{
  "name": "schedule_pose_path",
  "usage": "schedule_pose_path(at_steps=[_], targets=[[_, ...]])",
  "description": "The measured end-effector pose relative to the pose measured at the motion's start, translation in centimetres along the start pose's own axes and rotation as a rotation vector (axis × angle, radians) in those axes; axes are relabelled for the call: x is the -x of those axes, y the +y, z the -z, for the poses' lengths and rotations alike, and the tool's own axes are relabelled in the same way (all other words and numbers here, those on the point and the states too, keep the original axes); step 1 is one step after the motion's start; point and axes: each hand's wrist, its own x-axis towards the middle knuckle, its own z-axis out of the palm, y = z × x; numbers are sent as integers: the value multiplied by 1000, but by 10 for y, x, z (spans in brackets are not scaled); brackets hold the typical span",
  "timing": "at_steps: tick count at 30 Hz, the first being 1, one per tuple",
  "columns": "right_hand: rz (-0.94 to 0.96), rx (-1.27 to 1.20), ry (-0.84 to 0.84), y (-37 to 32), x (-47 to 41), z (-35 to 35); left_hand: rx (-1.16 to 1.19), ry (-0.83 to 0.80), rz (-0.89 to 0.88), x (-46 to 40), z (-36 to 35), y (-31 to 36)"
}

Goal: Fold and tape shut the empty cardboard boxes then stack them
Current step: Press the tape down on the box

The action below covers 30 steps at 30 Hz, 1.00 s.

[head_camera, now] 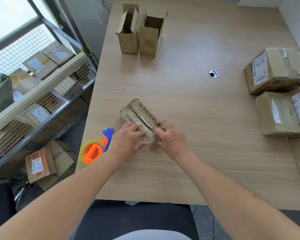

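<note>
A small cardboard box [134,111] with printed characters lies closed on the wooden table [206,110], a clear tape strip running along its top seam. My left hand [128,138] rests on the box's near left part, fingers spread over the top and thumb at the near end. My right hand [170,135] grips the near right end, fingers curled onto the taped seam. An orange and blue tape dispenser [97,148] lies on the table just left of my left hand. Two open empty boxes [128,32] [151,34] stand upright at the far side.
Several taped parcels with labels [275,70] [277,113] sit along the table's right edge. A round cable hole [213,73] is in the table's middle. A wire cage cart [42,94] full of parcels stands left of the table, with boxes [42,163] on the floor.
</note>
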Motion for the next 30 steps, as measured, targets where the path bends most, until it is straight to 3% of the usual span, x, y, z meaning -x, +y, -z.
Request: schedule_pose_path(at_steps=[6, 12, 18, 23, 30], targets=[[12, -44, -164, 0, -6, 9, 10, -3, 7, -3, 1, -1], [-52, -7, -93, -7, -1, -4, 25, -7, 4, -1, 0, 0], [-78, -154, -89, -11, 0, -10, 22, -12, -41, 0, 2, -1], [-191, -28, -128, -28, -21, -4, -15, 29, -104, -7, 21, -5], [-218, -28, -259, -45, -44, 7, -43, -14, 111, -1, 40, -19]])
